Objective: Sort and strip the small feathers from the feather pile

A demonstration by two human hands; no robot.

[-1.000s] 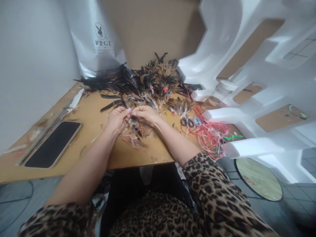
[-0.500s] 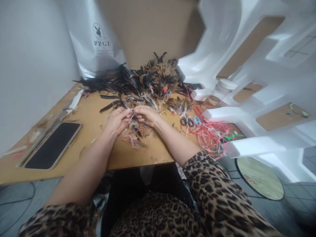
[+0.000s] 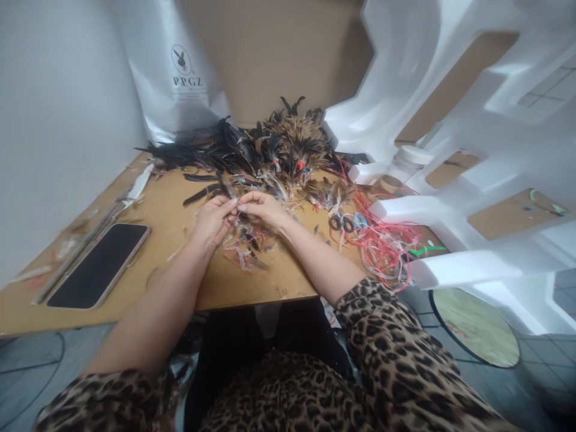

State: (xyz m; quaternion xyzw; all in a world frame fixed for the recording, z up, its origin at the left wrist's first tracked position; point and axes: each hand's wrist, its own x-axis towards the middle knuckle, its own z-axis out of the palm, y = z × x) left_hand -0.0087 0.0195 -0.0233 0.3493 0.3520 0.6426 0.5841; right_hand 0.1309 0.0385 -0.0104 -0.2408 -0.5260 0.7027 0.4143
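Observation:
My left hand [image 3: 213, 221] and my right hand [image 3: 263, 211] meet over the near middle of the table, fingertips almost touching. Both are closed in a pinch on a thin pink string [image 3: 239, 203], most of which is hidden by the fingers. Whether a feather is also between them I cannot make out. Just beyond the hands lies a heap of black and brown feathers [image 3: 288, 141], some tied in bunches. Below my fingers are loose feather scraps and pink string bits [image 3: 245, 255] on the tabletop.
To the left lie a phone [image 3: 99, 266] and a thin rod [image 3: 81, 258]. On the right are black-handled scissors [image 3: 341, 224], tangled pink string [image 3: 387, 246], a lidded jar [image 3: 411, 159] and white foam packing [image 3: 468, 267]. A silver bag [image 3: 184, 108] stands at the back.
My right hand has shifted slightly left and its thumb now presses closer to the left fingertips. The pink strand that hung across my left fingers shows less.

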